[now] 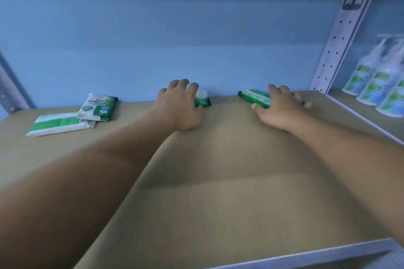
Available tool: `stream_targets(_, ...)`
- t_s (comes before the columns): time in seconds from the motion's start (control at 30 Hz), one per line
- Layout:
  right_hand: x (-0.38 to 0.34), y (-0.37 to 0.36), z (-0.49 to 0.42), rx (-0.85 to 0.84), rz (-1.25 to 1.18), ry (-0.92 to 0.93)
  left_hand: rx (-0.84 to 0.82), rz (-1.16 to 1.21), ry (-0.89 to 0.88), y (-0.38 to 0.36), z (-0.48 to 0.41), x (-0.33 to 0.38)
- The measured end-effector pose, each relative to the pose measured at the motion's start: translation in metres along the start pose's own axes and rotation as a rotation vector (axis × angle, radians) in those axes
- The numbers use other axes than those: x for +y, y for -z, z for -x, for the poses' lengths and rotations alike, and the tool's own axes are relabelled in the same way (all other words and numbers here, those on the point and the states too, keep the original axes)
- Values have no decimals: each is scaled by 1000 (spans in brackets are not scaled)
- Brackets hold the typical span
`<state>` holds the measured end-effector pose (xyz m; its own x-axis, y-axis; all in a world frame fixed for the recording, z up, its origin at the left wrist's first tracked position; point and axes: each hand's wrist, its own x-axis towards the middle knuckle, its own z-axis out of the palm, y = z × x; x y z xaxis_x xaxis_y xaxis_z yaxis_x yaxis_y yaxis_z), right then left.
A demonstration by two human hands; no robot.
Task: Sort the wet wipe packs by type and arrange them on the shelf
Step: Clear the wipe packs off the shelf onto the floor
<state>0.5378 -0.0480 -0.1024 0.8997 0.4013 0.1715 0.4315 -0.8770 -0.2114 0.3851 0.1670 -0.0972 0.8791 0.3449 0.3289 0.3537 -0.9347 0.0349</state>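
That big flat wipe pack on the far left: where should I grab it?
Pinch the large flat pack along its near long edge or left end, coming from the front-left. It lies flat on the shelf, and the smaller pack overlaps its right end, so that end is covered.
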Motion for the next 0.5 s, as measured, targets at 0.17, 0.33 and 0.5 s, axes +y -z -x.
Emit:
stream_targets(0.17, -12, -4, -13, -21, 32, -108, -125, -51, 8, -8, -21, -9)
stream_targets(0.33, -14, 3, -2, -77, -71, -128, -186, -145, 116, -9, -20, 1)
stream_targets(0.5, -10, 16, 43, -55, -38, -24, -253, 60, 239, 8, 0, 11)
